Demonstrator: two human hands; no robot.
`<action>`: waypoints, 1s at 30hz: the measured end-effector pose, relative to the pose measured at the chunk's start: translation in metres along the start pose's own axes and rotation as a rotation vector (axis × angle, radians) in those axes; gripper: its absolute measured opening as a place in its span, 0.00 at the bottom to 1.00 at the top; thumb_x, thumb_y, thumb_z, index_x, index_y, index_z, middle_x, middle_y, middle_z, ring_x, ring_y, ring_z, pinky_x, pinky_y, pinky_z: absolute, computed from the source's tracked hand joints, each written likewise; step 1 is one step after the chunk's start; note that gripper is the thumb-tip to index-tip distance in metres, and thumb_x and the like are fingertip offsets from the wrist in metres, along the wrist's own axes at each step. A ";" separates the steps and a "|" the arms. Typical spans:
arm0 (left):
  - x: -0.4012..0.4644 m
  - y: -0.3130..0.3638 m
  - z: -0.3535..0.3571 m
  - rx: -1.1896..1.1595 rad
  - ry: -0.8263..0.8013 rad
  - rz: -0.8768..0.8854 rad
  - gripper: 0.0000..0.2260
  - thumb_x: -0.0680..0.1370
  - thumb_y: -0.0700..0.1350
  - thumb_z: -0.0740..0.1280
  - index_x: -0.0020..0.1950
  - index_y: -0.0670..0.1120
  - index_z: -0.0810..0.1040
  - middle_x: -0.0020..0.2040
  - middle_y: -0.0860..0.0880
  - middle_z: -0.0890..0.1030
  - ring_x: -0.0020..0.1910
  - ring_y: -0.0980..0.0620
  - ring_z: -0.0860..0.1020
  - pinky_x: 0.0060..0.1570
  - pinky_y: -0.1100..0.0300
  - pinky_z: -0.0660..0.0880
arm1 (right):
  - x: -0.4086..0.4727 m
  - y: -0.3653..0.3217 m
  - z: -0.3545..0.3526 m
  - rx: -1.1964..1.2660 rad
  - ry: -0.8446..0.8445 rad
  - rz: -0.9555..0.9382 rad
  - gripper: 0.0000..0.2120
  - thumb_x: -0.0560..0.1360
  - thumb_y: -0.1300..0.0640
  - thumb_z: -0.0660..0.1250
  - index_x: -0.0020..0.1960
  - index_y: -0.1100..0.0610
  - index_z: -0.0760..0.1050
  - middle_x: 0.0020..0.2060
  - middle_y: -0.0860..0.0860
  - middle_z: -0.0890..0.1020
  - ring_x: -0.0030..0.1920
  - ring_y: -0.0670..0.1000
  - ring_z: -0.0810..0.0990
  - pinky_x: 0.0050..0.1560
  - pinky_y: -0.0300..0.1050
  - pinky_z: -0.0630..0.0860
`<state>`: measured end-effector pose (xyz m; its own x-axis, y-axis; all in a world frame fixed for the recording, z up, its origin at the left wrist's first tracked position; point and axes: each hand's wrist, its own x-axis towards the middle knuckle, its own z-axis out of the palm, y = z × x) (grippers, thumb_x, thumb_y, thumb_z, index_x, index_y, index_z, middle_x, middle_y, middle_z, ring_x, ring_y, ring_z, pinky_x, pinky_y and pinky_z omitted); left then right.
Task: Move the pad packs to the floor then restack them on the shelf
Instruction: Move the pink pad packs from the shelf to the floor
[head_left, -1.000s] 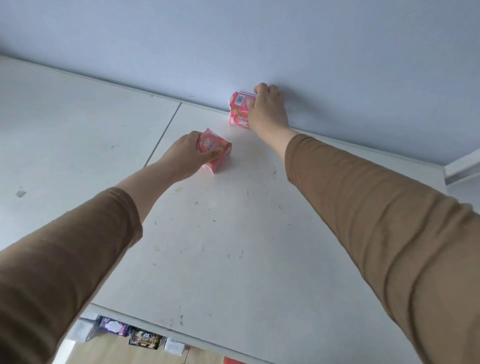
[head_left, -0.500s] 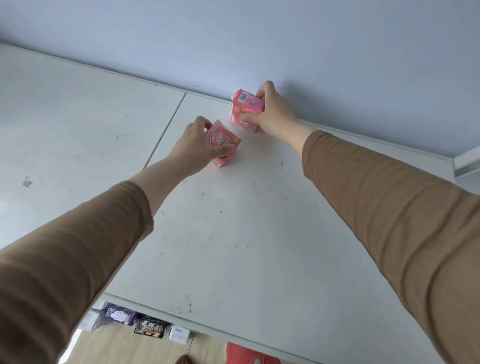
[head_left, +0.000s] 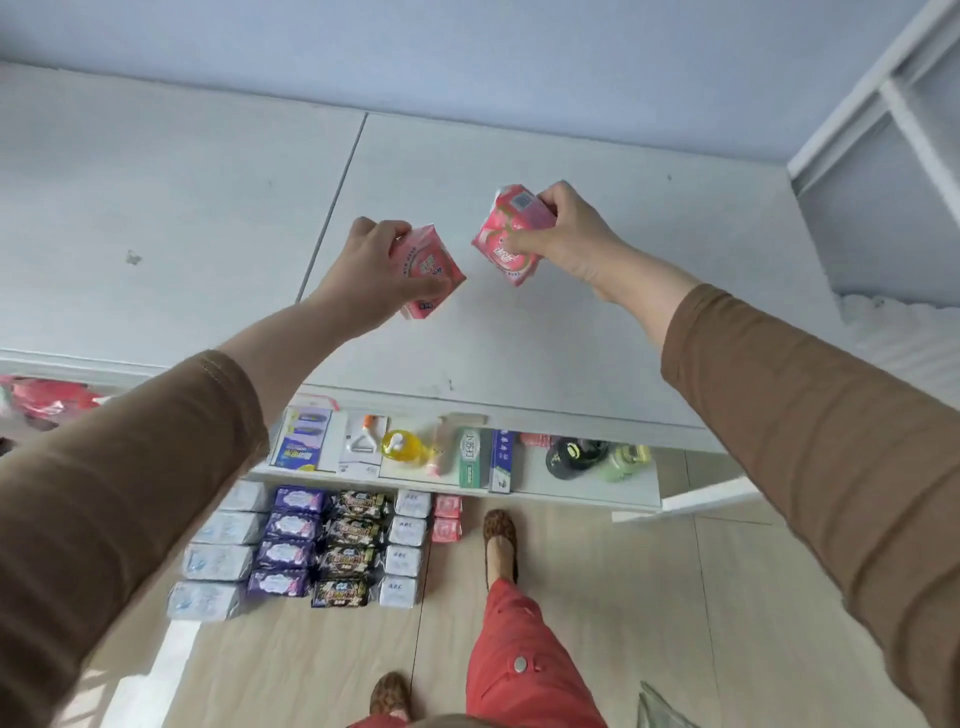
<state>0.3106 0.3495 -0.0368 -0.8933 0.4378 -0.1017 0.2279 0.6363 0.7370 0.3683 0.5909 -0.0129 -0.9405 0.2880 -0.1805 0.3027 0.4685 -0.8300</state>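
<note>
Above the white flat top shelf board (head_left: 545, 332), both arms raised in brown long sleeves (head_left: 810, 426), each hand holding a pack clear of the board. Below the board's front edge: lower white shelf (head_left: 571, 493) carrying boxed and bottled goods, including a green-and-white upright carton (head_left: 471, 457) and a yellow bottle (head_left: 405, 448). On the pale wood-plank floor (head_left: 675, 597): rows of pad packs lying side by side, namely pale blue-white packs (head_left: 215, 561), purple packs (head_left: 288, 540), dark patterned packs (head_left: 350, 545), small white packs (head_left: 404, 545) and two small pink packs (head_left: 447, 517), beside a foot in a spotted brown shoe (head_left: 500, 535) and a red trouser leg (head_left: 524, 660). Left hand (head_left: 363, 275) curled round a pink soft-wrapped pad pack (head_left: 428, 270), tilted. Right hand (head_left: 566, 234) gripping a second pink soft-wrapped pad pack (head_left: 511, 234), thumb on its front face, near the first, not touching.
</note>
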 end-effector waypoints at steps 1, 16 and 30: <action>-0.024 -0.001 -0.002 0.004 -0.007 0.026 0.35 0.68 0.59 0.75 0.71 0.52 0.68 0.60 0.53 0.66 0.52 0.56 0.72 0.40 0.70 0.67 | -0.029 0.001 0.006 -0.011 -0.006 -0.008 0.25 0.65 0.49 0.75 0.55 0.54 0.67 0.50 0.48 0.77 0.40 0.45 0.83 0.37 0.37 0.75; -0.271 -0.057 0.060 -0.117 -0.279 -0.038 0.36 0.68 0.59 0.76 0.71 0.50 0.68 0.53 0.53 0.80 0.43 0.63 0.80 0.40 0.69 0.74 | -0.296 0.095 0.071 0.215 -0.279 0.156 0.28 0.68 0.32 0.69 0.65 0.40 0.74 0.58 0.57 0.79 0.54 0.56 0.83 0.53 0.51 0.81; -0.365 -0.199 0.188 -0.074 -0.470 -0.242 0.34 0.69 0.54 0.77 0.72 0.49 0.68 0.59 0.48 0.78 0.53 0.47 0.79 0.52 0.50 0.77 | -0.370 0.246 0.186 0.252 -0.410 0.368 0.25 0.71 0.41 0.72 0.66 0.43 0.74 0.57 0.54 0.82 0.50 0.54 0.82 0.61 0.57 0.76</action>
<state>0.6640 0.1828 -0.2717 -0.6430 0.5326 -0.5504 -0.0058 0.7152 0.6988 0.7620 0.4441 -0.2484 -0.7789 0.0248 -0.6266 0.6207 0.1725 -0.7648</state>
